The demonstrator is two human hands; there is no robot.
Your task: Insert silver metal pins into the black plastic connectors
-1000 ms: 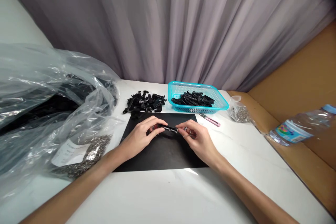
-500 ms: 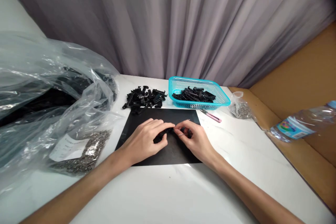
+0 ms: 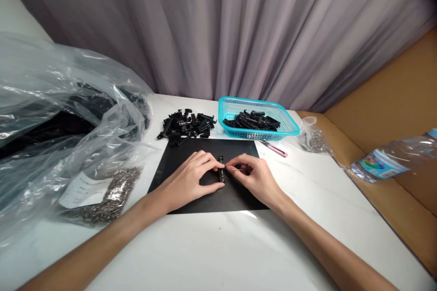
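A narrow black plastic part (image 3: 221,175) lies lengthwise away from me on the black mat (image 3: 191,200). My left hand (image 3: 194,175) closes on it from the left, thumb at its near end and index finger toward the far end. From the right, my right hand (image 3: 256,176) meets it with thumb and index fingertips pinched at the part's side. A thin shiny metal piece (image 3: 239,170) shows between those fingers; its exact kind is too small to make out. Some dark matter under the right fingers is partly hidden.
Behind the mat sit a pile of black plastic parts (image 3: 186,126) and a blue basket (image 3: 293,133) holding more. Pink-handled snips (image 3: 276,149) lie near the basket. Bags of small metal pieces (image 3: 116,195) stand left and right (image 3: 312,140). A plastic bottle (image 3: 385,163) lies at right.
The black part has turned to point away from me and shows more. My left thumb has moved down and nearer to me, widening the grip. The right fingers remain pinched beside it.
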